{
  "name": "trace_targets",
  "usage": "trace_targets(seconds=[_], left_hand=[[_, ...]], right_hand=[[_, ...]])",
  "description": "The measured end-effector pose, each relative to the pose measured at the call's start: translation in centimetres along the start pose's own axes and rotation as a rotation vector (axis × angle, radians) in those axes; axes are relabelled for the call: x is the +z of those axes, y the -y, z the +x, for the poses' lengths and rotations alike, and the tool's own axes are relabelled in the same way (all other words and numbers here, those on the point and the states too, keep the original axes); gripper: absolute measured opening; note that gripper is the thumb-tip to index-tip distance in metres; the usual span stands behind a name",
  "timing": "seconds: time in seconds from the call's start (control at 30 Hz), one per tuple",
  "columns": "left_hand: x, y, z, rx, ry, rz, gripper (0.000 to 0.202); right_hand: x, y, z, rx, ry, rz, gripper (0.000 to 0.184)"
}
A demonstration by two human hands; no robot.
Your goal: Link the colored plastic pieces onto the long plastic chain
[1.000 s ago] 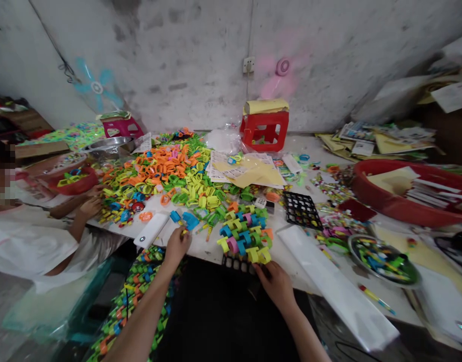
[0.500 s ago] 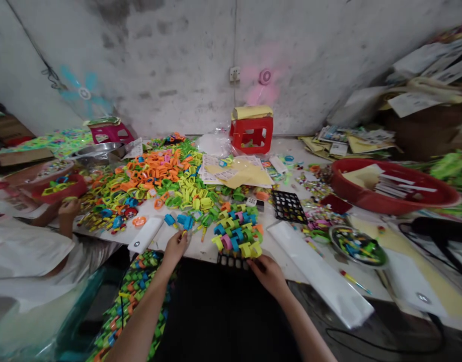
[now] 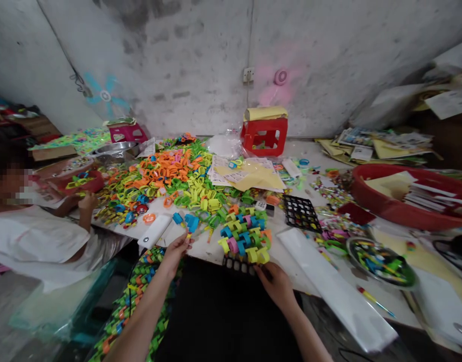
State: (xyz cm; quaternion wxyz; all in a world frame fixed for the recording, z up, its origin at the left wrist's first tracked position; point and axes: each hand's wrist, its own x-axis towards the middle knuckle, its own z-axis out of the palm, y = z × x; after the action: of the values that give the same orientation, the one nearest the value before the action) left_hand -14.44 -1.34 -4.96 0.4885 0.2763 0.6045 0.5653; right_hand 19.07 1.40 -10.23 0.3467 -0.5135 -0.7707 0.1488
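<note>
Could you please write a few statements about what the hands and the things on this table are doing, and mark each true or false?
1. The right hand rests at the near edge of the black plastic grid tray loaded with coloured clips. True.
2. The left hand grips the white rectangular power bank. False: it pinches a small yellow piece near the table edge; the power bank lies apart.
3. The red plastic stool stands by the wall. True.
4. The large red plastic basin is at the left. False: it is at the right.
</note>
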Motion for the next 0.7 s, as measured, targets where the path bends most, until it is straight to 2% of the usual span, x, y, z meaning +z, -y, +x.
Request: trace_targets(seconds=[0.17, 0.33, 0.43, 0.53, 0.7], left_hand=[[1.0, -0.1, -2.2, -0.015, 0.032, -0.105, 0.060], [3.9, 2.5, -5.0, 0.032, 0.183, -0.186, 0.042], [6.0, 4.3, -5.5, 0.069, 0.155, -0.112, 0.038], [7.5, 5.3, -5.1, 0.175, 0.114, 0.038, 0.039], [8.5, 5.9, -4.5, 0.245, 0.094, 0.197, 0.027]], right_hand=[[0.0, 0.1, -0.1, -0.012, -0.010, -0.016, 0.047], [0.1, 0.0, -0.2, -0.023, -0.017, -0.054, 0.044], [0.1, 0.0, -0.1, -0.046, -0.019, -0.075, 0.043], [0.0, 0.1, -0.1, -0.070, -0.016, -0.092, 0.041], [-0.2, 0.3, -0.1, -0.084, -0.022, -0.121, 0.040]])
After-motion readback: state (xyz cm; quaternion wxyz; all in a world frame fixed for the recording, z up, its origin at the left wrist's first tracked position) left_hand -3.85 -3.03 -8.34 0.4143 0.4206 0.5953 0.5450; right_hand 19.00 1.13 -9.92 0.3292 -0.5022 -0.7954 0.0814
